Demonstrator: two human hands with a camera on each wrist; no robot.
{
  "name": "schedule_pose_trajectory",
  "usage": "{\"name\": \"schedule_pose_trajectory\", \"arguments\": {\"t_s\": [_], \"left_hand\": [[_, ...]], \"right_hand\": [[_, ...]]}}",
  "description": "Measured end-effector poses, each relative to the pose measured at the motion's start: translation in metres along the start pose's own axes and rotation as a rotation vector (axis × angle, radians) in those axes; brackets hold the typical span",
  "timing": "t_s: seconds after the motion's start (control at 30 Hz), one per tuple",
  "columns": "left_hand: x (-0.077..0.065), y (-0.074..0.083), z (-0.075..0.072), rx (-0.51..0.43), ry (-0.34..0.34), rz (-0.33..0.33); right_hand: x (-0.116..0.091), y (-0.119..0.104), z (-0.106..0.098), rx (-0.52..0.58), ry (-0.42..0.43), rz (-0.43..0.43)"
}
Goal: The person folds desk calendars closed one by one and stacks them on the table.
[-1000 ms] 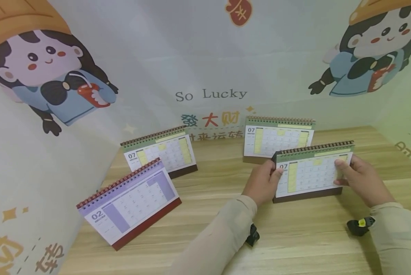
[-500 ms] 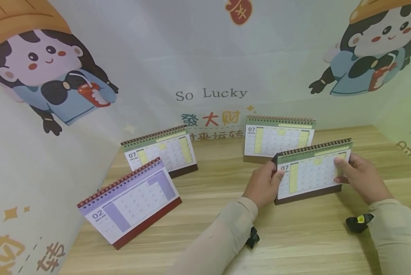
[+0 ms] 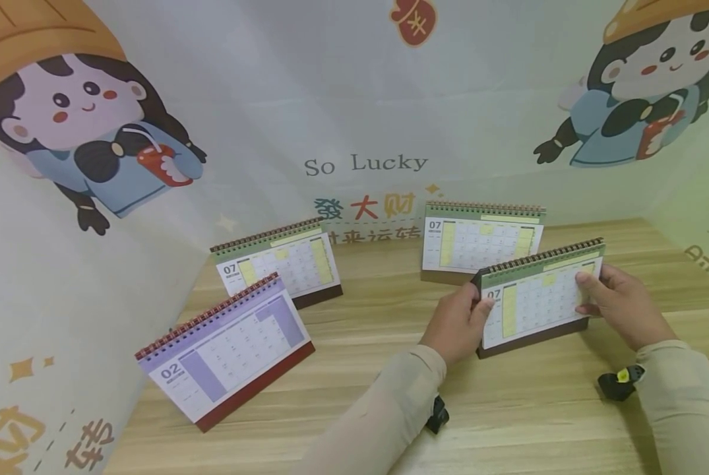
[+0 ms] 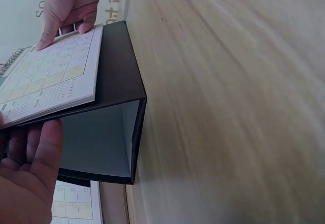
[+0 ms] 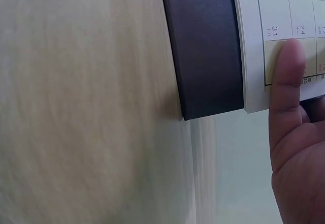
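Held calendar: I have the green-topped desk calendar (image 3: pixel 541 297) on the right half of the table (image 3: pixel 360 389), page facing me and showing 07; I can't tell whether its whole base touches the wood.
Left hand: from the head view I see the left hand (image 3: pixel 456 326) gripping the calendar's left end, thumb on the front; the left wrist view shows fingers curled in at the hollow end of its dark stand.
Right hand: the right hand (image 3: pixel 630 307) pinches the opposite end, thumb flat on the page, close to 24 and 31 in the right wrist view; I see little of the fingers behind.
Back right calendar: another green 07 calendar (image 3: pixel 479 244) stands just behind the held one, which covers its lower right corner.
Left side: a purple 02 calendar (image 3: pixel 229 356) stands at a slant, partly covering a third green calendar (image 3: pixel 297 264) behind it.
Backdrop: a pale printed cloth (image 3: pixel 271 99) reads "So Lucky".
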State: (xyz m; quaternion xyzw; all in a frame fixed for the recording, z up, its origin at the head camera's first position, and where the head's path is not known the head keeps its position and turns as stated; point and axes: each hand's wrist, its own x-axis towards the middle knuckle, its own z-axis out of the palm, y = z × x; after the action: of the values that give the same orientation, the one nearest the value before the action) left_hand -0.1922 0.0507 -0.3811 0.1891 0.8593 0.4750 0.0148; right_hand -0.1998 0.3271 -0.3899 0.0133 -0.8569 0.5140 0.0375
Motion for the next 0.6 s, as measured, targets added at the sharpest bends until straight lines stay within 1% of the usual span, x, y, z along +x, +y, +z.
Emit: {"name": "schedule_pose_trajectory", "arguments": {"t_s": [0.27,0.43,0.6], "left_hand": [[-0.0015,-0.0016,-0.0020,-0.017,-0.009,0.016],[-0.0030,-0.0015,-0.0021,-0.032,-0.001,0.027],[-0.0045,-0.0004,-0.0018,-0.023,0.006,0.030]], "right_hand": [[0.0013,-0.0019,0.0001,-0.028,-0.008,0.032],[0.0033,-0.0009,0.0005,-0.016,-0.003,0.036],[0.0047,0.0004,0.0011,-0.004,0.001,0.022]]}}
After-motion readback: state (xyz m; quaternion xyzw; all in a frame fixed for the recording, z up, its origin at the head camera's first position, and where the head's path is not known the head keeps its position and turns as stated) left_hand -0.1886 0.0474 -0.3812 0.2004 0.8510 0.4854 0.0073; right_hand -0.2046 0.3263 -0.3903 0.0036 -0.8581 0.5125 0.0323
